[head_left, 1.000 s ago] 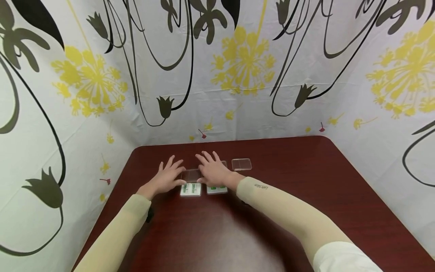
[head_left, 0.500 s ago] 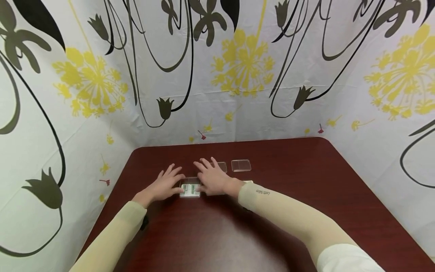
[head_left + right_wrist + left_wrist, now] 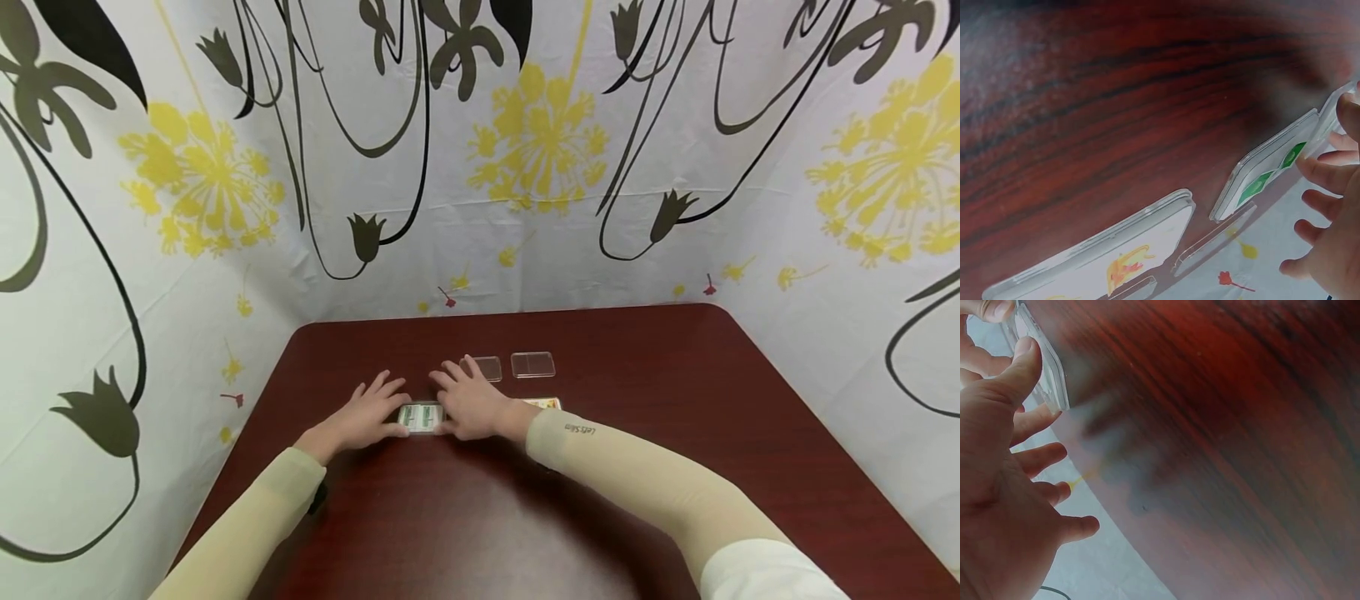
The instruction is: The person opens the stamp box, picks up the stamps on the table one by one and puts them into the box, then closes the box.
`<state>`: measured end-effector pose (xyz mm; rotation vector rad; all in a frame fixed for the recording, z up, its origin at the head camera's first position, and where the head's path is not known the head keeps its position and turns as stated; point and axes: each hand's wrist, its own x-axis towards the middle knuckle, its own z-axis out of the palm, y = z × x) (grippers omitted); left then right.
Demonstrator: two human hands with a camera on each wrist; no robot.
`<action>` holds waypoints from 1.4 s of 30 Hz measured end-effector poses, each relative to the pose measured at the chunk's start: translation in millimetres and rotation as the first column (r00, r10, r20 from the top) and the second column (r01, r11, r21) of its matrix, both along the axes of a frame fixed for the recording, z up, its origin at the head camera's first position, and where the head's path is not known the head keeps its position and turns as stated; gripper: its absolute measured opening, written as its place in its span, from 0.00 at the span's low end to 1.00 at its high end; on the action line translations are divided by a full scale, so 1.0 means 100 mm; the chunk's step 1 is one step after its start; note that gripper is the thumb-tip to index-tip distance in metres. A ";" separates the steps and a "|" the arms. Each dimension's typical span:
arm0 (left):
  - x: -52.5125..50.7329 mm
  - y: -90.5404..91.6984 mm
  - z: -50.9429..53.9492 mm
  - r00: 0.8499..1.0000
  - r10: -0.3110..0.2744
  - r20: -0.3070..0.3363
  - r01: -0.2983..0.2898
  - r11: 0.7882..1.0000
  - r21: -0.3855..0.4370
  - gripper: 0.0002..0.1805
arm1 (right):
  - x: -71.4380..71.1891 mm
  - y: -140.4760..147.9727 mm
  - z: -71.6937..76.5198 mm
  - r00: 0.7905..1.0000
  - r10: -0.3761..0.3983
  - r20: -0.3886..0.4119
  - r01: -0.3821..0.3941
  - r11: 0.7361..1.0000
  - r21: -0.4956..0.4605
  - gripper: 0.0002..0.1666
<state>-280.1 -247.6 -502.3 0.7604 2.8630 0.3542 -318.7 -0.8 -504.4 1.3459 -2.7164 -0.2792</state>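
A small flat case (image 3: 422,417) with white and green contents lies on the table between the two hands, with a clear plastic lid over it. My left hand (image 3: 362,414) holds the left end by thumb and index finger, other fingers spread. At the opposite end, my right hand (image 3: 474,402) grips in the same way. The left wrist view shows the thumb on the clear edge of the lidded case (image 3: 1054,378). A second case with green prints (image 3: 1266,172) lies just beside it, hidden under the right hand in the head view.
A third case with a yellow-orange picture (image 3: 1147,253) lies to the right, partly behind the right wrist. Two clear lids, one (image 3: 491,369) partly behind the right fingers and another (image 3: 533,364), lie farther back. The dark red table (image 3: 480,517) meets a patterned cloth (image 3: 450,275).
Both hands have drawn the clear lid from behind the left case toward the person. It now lies over the white and green contents.
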 end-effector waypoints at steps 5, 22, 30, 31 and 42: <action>0.00 -0.01 0.03 1.000 0.003 0.004 -0.003 1.000 -0.007 0.33 | 0.00 -0.01 0.01 1.000 0.015 -0.019 -0.016 1.000 -0.009 0.38; 0.00 -0.02 0.06 1.000 0.008 -0.010 -0.008 1.000 0.005 0.33 | 0.00 -0.06 -0.02 0.999 0.025 -0.028 -0.026 0.999 -0.033 0.32; -0.02 -0.02 0.05 0.999 0.012 -0.031 -0.011 1.000 0.011 0.35 | 0.03 -0.07 0.00 1.000 0.004 -0.001 -0.004 0.999 -0.049 0.31; -0.03 -0.02 0.05 0.999 0.015 -0.033 -0.015 1.000 0.015 0.35 | 0.03 -0.07 0.01 1.000 0.000 0.007 0.001 0.999 -0.052 0.30; -0.03 0.00 -0.03 0.990 0.134 0.050 -0.140 0.980 0.139 0.35 | 0.05 -0.10 0.01 0.997 -0.028 0.067 0.035 0.994 -0.108 0.28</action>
